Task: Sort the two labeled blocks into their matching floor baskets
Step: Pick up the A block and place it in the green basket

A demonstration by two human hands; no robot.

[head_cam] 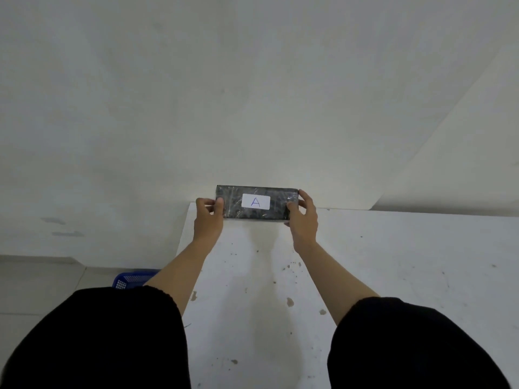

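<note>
A dark, plastic-wrapped block (276,203) with a white label reading "A" stands at the far edge of the white table (393,262), against the wall. My left hand (209,217) grips its left end and my right hand (304,217) grips its right end. A blue floor basket (132,277) shows on the floor left of the table, partly hidden by my left arm and black sleeve. No second block is in view.
The white wall rises straight behind the table. The table's left edge runs down from the block's left end toward me. Grey tiled floor (42,287) lies to the left. The tabletop carries small dark specks and stains.
</note>
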